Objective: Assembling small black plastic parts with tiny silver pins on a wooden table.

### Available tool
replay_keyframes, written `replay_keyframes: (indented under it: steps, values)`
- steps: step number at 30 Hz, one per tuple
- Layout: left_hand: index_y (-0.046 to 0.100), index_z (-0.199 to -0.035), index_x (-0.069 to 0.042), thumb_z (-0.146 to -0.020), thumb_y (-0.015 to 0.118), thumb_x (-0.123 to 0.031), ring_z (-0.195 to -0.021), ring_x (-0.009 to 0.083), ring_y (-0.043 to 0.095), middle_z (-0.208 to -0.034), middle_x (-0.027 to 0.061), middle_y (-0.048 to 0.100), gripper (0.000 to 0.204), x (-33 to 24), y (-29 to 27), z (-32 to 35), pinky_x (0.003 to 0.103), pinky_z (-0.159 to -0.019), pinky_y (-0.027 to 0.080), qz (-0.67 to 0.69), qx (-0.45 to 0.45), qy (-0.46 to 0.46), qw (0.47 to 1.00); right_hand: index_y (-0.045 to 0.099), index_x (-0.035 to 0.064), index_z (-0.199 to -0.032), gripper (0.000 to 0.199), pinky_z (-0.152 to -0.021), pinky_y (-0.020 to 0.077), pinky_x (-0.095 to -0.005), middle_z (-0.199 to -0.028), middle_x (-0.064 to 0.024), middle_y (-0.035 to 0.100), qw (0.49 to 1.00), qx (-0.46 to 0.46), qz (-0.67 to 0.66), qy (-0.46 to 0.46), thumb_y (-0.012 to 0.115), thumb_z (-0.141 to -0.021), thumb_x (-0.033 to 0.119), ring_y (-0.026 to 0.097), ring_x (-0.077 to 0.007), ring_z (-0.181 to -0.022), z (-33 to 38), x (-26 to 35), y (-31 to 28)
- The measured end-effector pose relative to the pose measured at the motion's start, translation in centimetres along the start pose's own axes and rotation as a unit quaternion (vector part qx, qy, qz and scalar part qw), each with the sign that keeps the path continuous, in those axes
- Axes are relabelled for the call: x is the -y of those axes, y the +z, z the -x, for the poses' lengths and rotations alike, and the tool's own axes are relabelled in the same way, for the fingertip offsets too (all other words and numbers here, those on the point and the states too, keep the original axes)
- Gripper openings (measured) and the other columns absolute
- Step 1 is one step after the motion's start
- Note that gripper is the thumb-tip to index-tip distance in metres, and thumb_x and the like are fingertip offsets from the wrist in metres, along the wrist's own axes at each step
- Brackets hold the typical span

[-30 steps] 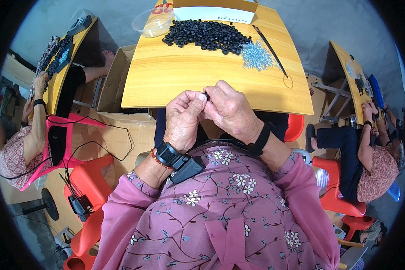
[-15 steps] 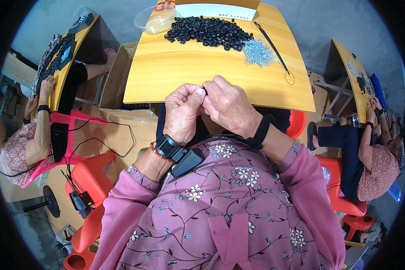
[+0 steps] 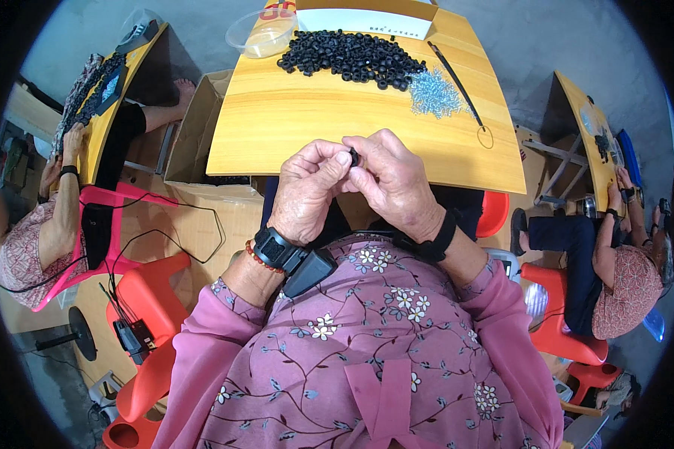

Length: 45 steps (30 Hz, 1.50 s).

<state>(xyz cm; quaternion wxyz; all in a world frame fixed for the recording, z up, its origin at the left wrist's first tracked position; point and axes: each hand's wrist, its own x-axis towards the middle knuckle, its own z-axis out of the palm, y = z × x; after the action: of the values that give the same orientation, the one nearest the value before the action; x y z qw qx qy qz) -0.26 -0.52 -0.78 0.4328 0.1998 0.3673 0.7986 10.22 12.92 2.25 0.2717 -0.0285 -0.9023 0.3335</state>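
Note:
My left hand [image 3: 311,187] and my right hand [image 3: 397,183] meet just off the table's near edge. Between their thumbs and fingertips is a small black ring-shaped piece [image 3: 354,156], pinched from both sides and partly hidden by the fingers. It looks like the pieces in the black heap [image 3: 344,56] on the wooden table [image 3: 292,127]. Touching that heap on its right is a pile of small clear-blue pieces [image 3: 436,93]. Beside the pile lies a thin black stick [image 3: 455,81] with a wire loop at its near end.
A clear plastic bowl [image 3: 262,36] and an open box [image 3: 367,19] stand at the table's far side. Left of the table sits a cardboard carton [image 3: 191,142]. Other people work at tables on both sides. Red chairs [image 3: 153,292] and black cables are on the floor to the left.
The black piece shows more between my fingertips. My right hand has shifted slightly right and turned, its fingers spread more around the piece.

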Motion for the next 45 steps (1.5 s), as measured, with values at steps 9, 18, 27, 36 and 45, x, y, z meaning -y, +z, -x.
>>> replay_keyframes:
  steps: [9, 18, 27, 36, 45]
  values:
    - [0.062, -0.107, -0.005, -0.101, 0.060, -0.015, -0.088, 0.0147, 0.068, -0.098, 0.0072, 0.070, 0.012, 0.4, -0.3, -0.1, 0.031, -0.079, 0.058, 0.005, 0.019, 0.004, 1.000, 0.062, -0.0029, -0.122, 0.039, -0.070, 0.0528, -0.0300, -0.097, -0.0136, 0.061, 0.984, 0.018, -0.173, 0.046, 0.071, -0.084, 0.003, 0.066, -0.0200, -0.080, 0.4, -0.4, -0.4]
    - [0.060, -0.109, -0.004, -0.097, 0.063, -0.008, -0.087, 0.0166, 0.068, -0.097, 0.0100, 0.069, 0.012, 0.3, -0.2, -0.3, 0.033, -0.079, 0.059, 0.018, 0.016, 0.023, 0.999, 0.062, -0.0029, -0.118, 0.025, -0.070, 0.0539, -0.0265, -0.098, -0.0090, 0.067, 0.942, -0.025, -0.296, 0.155, 0.063, -0.094, 0.002, 0.065, -0.0119, -0.078, 0.8, -1.0, -1.2]
    - [0.060, -0.108, -0.002, -0.093, 0.063, 0.002, -0.088, 0.0181, 0.069, -0.099, 0.0099, 0.068, 0.016, 0.4, 0.3, -0.2, 0.034, -0.080, 0.060, -0.017, -0.010, 0.057, 0.998, 0.065, 0.0000, -0.101, 0.008, -0.059, 0.0499, -0.0205, -0.084, -0.0033, 0.069, 0.925, -0.003, -0.329, 0.190, 0.066, -0.096, 0.006, 0.062, -0.0061, -0.067, 0.3, -0.3, -0.9]
    - [0.061, -0.109, 0.000, -0.096, 0.062, -0.001, -0.085, 0.0180, 0.069, -0.100, 0.0108, 0.068, 0.013, 0.4, -0.2, -0.1, 0.033, -0.078, 0.060, 0.019, -0.010, 0.005, 1.000, 0.066, 0.0008, -0.102, 0.009, -0.054, 0.0472, -0.0196, -0.080, -0.0021, 0.068, 0.935, 0.019, -0.296, 0.195, 0.066, -0.096, 0.008, 0.058, -0.0041, -0.062, 0.4, -0.7, -1.4]
    - [0.061, -0.102, -0.001, -0.097, 0.064, -0.006, -0.076, 0.0158, 0.069, -0.092, 0.0107, 0.069, 0.007, 0.4, 0.0, 0.0, 0.029, -0.066, 0.061, 0.023, -0.003, -0.005, 1.000, 0.064, 0.0015, -0.097, 0.005, -0.048, 0.0449, -0.0192, -0.073, -0.0001, 0.064, 0.933, 0.042, -0.301, 0.193, 0.063, -0.096, 0.006, 0.058, -0.0036, -0.060, 0.7, -0.6, -1.4]
